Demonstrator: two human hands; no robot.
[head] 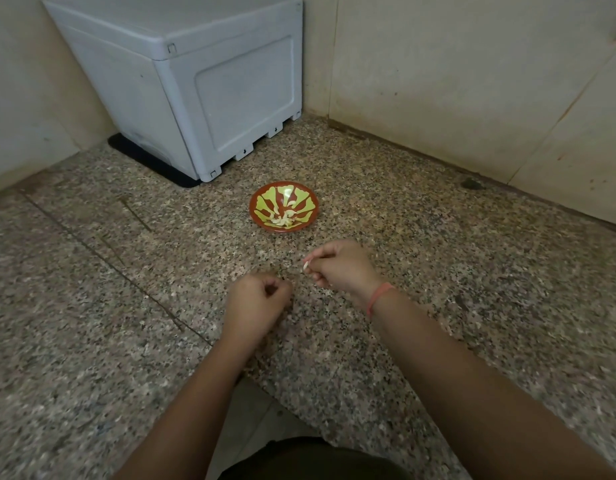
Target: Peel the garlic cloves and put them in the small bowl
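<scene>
Pale garlic clove, pinched by the right hand, looks peeled; the left hand curls, grip unreadable. Next: into the small red-and-green bowl.

On the counter, the small bowl sits before the box, with seemingly garlic cloves in it.

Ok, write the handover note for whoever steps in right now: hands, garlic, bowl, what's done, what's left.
Left hand: fingers curled, nothing visible in it.
Right hand: pinches a garlic clove at its fingertips, above the counter, on the near side of the small bowl.
Small bowl: on the counter, holding a few pale peeled cloves.
Done: those cloves are in.
Left: get the held clove into the bowl. It is too small to tell whether it is fully peeled.
</scene>
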